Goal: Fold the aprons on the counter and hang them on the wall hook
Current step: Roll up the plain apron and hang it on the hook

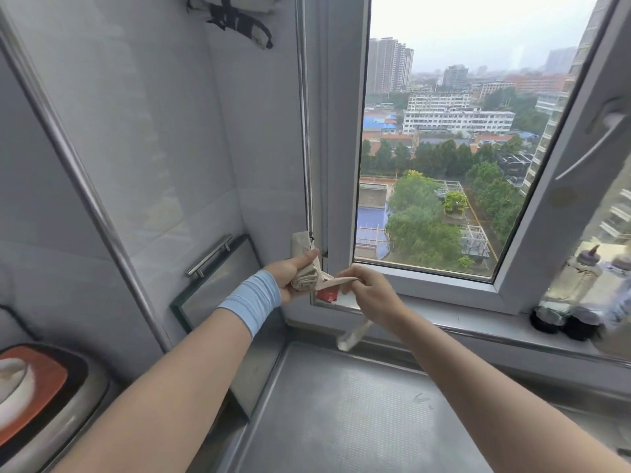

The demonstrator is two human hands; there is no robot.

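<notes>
A beige apron [305,276], folded into a small tight bundle, is held up in front of the window frame. My left hand [290,276] grips the bundle with the thumb on top. My right hand [370,290] pinches the apron's strap close to a red patch [327,295]. The strap's loose end [353,336] hangs down toward the counter. High on the wall at the top another pale apron with dark straps [235,15] hangs, partly cut off by the frame edge.
A steel counter [341,411] lies below my arms. A glass panel with a metal handle [210,256] leans against the tiled wall. Bottles [577,291] stand on the sill at right. An open window sash [563,165] juts in. A red-and-white appliance [30,387] sits at left.
</notes>
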